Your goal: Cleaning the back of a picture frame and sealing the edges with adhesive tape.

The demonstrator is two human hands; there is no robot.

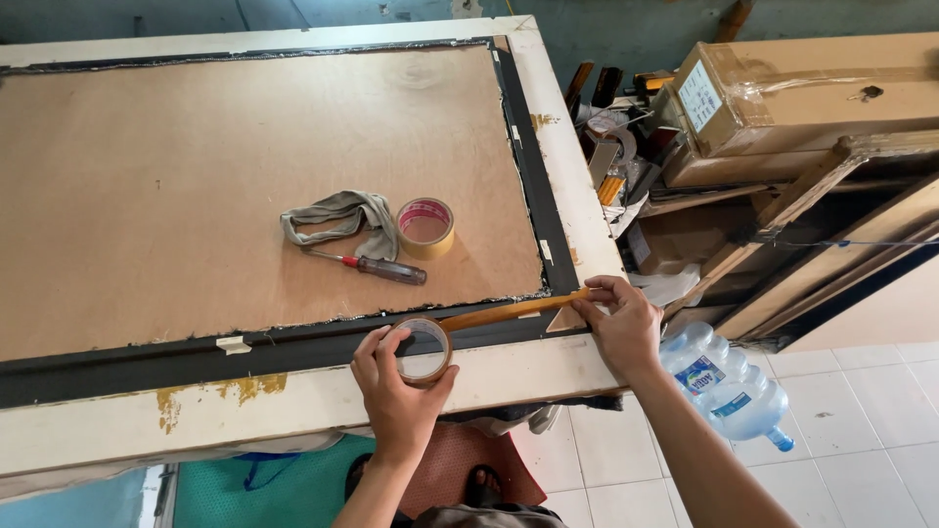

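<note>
My left hand point(396, 391) grips a roll of brown tape point(424, 348) at the near edge of a large framed board point(196, 166). A strip of tape point(509, 311) runs from the roll to the right. My right hand point(618, 323) presses the strip's end down at the frame's near right corner. The strip lies along the black inner border point(147, 364), next to the white frame edge point(293, 406).
A second tape roll point(425, 227), a red-handled screwdriver point(377, 267) and a grey cloth point(337, 217) lie on the board's brown backing. Cardboard boxes point(782, 93) and wooden frames point(831, 244) are stacked to the right. A clear water bottle point(729, 383) lies on the tiled floor.
</note>
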